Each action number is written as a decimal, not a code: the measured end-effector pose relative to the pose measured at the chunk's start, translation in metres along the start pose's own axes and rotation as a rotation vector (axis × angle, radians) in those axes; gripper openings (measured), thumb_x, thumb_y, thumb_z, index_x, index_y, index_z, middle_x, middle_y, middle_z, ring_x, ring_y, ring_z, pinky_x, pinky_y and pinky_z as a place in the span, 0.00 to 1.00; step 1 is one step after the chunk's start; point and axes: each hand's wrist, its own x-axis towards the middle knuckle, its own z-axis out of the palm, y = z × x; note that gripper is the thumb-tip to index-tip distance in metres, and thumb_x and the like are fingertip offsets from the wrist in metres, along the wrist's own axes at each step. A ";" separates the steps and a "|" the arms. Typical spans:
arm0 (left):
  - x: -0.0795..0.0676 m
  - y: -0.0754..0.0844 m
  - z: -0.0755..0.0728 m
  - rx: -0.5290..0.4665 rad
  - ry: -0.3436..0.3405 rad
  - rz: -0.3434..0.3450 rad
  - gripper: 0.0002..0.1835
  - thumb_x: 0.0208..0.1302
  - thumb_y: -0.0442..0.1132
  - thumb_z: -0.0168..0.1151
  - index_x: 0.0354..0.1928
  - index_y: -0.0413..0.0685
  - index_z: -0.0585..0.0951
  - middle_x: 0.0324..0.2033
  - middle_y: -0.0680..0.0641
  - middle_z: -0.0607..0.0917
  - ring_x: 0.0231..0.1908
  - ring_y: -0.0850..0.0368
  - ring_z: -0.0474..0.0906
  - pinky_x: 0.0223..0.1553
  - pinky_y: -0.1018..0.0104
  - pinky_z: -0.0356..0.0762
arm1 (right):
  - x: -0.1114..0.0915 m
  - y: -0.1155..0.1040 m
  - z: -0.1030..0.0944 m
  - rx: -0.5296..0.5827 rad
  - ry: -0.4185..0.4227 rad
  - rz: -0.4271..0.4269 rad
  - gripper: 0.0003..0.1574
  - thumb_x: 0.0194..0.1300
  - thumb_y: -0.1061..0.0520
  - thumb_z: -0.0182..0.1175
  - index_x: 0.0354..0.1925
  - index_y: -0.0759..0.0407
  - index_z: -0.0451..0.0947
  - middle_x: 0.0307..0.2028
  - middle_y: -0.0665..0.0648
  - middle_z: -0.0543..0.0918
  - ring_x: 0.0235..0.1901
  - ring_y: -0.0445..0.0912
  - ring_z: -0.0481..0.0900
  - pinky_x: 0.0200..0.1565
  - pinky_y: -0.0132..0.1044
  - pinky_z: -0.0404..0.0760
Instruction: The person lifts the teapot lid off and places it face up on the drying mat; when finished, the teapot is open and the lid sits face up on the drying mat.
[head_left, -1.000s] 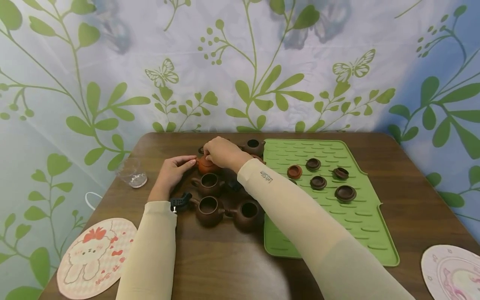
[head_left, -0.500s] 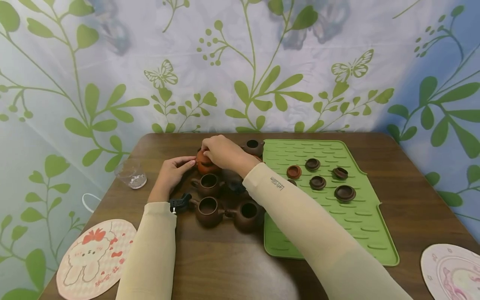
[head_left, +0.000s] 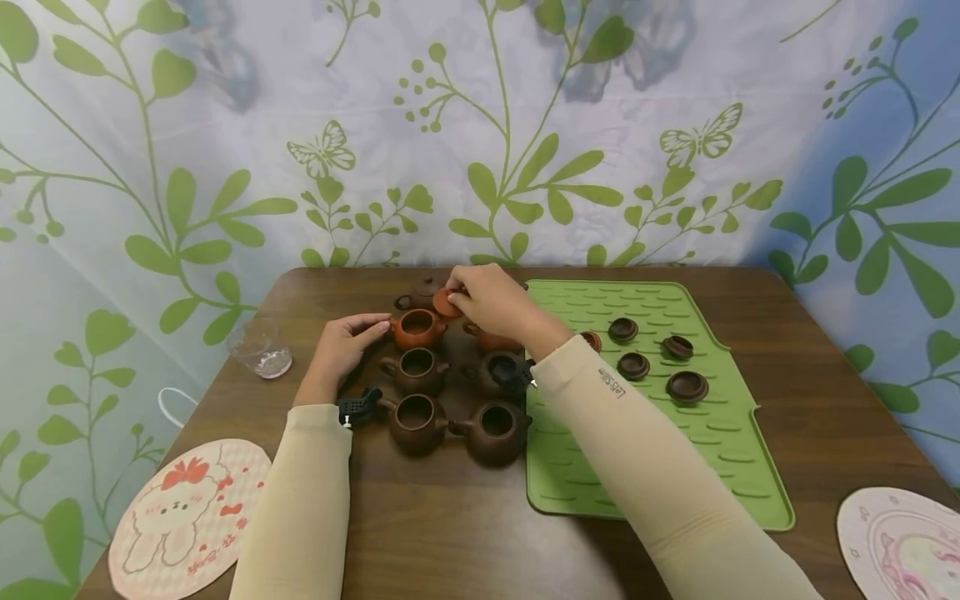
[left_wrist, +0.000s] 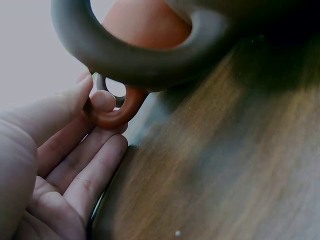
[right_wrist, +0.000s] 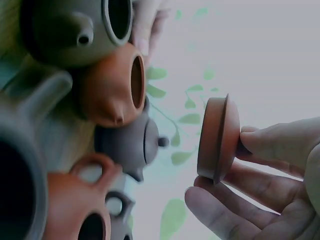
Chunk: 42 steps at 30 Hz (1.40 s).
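My left hand (head_left: pixel 341 354) pinches the looped handle (left_wrist: pixel 117 118) of an orange clay teapot (head_left: pixel 420 340), whose round mouth is uncovered. To the right of that mouth, my right hand (head_left: pixel 502 304) holds an orange lid (head_left: pixel 447 303) by its knob, clear of the pot. The right wrist view shows the lid (right_wrist: pixel 215 142) tilted on edge, with thumb and fingers at its knob. Behind stands a dark teapot (right_wrist: pixel 125 142) with its lid on. A second orange teapot (head_left: pixel 495 342) is partly hidden below my right hand.
Several lidless dark teapots, including one at the front (head_left: pixel 417 435), stand close together. Upturned lids, such as a dark one (head_left: pixel 686 386), lie on a green mat (head_left: pixel 660 467). A clear glass (head_left: pixel 262 354) and a rabbit placemat (head_left: pixel 187 521) are left; another placemat (head_left: pixel 900 542) is right.
My right hand has lifted the orange lid off the teapot and carried it to the right, uncovering the mouth. The left hand stays at the handle.
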 end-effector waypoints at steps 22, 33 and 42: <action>0.002 -0.001 0.000 0.007 0.007 0.021 0.20 0.73 0.49 0.70 0.59 0.45 0.89 0.54 0.43 0.88 0.55 0.50 0.82 0.53 0.64 0.79 | -0.073 0.084 -0.040 0.425 0.265 0.190 0.31 0.85 0.62 0.47 0.79 0.48 0.67 0.67 0.62 0.73 0.58 0.54 0.80 0.56 0.50 0.81; 0.000 -0.001 0.000 0.014 0.009 0.011 0.20 0.73 0.49 0.70 0.59 0.45 0.89 0.54 0.44 0.88 0.56 0.50 0.82 0.54 0.63 0.79 | -0.090 0.111 -0.030 0.931 0.290 0.314 0.36 0.83 0.57 0.57 0.81 0.55 0.60 0.72 0.67 0.61 0.69 0.58 0.69 0.66 0.48 0.74; -0.001 -0.001 0.000 0.009 0.011 0.017 0.19 0.74 0.48 0.70 0.59 0.44 0.89 0.54 0.44 0.88 0.56 0.50 0.82 0.54 0.63 0.79 | -0.101 0.117 -0.026 0.678 0.303 0.527 0.49 0.71 0.55 0.72 0.81 0.50 0.59 0.73 0.66 0.63 0.64 0.62 0.72 0.64 0.63 0.70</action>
